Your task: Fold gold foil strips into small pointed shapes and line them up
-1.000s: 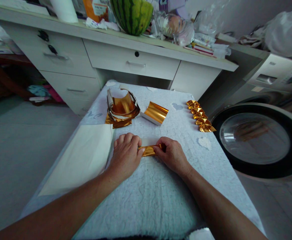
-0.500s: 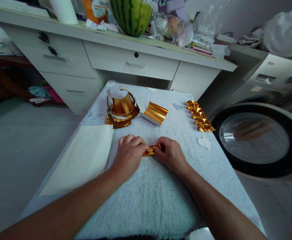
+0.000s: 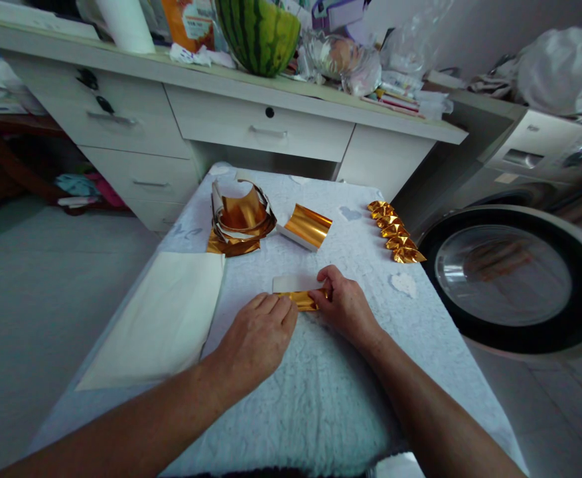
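Note:
A sheet of gold foil paper (image 3: 302,301) lies on the cloth-covered table in front of me, folded into a narrow strip. Its pale backing (image 3: 291,284) shows as a flap along the far side. My left hand (image 3: 265,325) holds down the strip's left end, fingers close together and bent over it, the thumb hidden. At the other end, my right hand (image 3: 343,302) pinches the strip between thumb and fingers. Beyond the hands lies a curled gold sheet (image 3: 311,226). To its left sits a loose coil of gold foil paper (image 3: 243,212).
A row of folded gold pieces (image 3: 395,232) lies at the table's right. White paper (image 3: 156,318) covers part of the left side. Behind stands a drawer desk (image 3: 265,126) with a cut watermelon (image 3: 258,36). An open washer door (image 3: 509,279) stands close on the right.
My left hand has slid slightly back and toward me off the strip's far edge, uncovering the pale flap. My right hand's fingers have lifted a little while the thumb stays on the foil.

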Tool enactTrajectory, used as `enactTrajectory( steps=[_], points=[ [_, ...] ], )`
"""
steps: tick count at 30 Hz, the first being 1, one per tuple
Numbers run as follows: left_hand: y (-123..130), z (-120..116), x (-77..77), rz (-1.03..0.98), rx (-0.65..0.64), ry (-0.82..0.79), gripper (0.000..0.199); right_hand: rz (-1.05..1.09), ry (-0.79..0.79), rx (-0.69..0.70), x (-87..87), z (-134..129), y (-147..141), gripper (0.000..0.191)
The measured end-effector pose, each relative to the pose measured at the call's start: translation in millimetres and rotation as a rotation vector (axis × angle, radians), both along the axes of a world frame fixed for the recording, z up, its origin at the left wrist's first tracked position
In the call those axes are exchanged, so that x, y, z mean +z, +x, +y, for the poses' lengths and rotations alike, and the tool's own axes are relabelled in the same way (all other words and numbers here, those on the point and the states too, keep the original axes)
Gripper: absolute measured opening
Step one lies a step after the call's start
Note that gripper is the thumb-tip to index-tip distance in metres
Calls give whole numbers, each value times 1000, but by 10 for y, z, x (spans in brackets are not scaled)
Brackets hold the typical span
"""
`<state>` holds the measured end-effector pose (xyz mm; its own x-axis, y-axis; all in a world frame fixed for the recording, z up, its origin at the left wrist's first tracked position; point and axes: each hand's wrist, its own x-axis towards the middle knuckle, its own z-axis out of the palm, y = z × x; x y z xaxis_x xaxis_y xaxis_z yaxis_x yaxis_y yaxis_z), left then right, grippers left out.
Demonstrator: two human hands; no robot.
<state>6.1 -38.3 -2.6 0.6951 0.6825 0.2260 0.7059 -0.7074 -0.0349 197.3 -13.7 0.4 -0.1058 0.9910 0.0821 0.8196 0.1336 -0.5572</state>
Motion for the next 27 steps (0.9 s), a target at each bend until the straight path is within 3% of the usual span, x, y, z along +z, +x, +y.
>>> enactTrajectory(
  steps=[7,12,16,18,21,24,27],
  points=[
    [40,-82,2,28,17,0,44,24,-47,3,43,-2,18,16],
    [41,-97,55,78,28,-39,45,-100,-44,-3,51,10,38,13],
    [33,-98,69,77,23,-49,42,-190,73,25,105,-7,56,9],
    [31,-95,53,68,17,-47,41,-180,164,73,132,-35,31,8],
    [29,-84,12,50,15,-55,43,-25,232,271,142,-86,-49,18],
    [29,-77,-21,40,5,-60,44,56,148,384,115,-113,-135,22],
    [22,-89,-33,57,-3,-47,44,7,43,328,84,-106,-187,21]
  ],
)
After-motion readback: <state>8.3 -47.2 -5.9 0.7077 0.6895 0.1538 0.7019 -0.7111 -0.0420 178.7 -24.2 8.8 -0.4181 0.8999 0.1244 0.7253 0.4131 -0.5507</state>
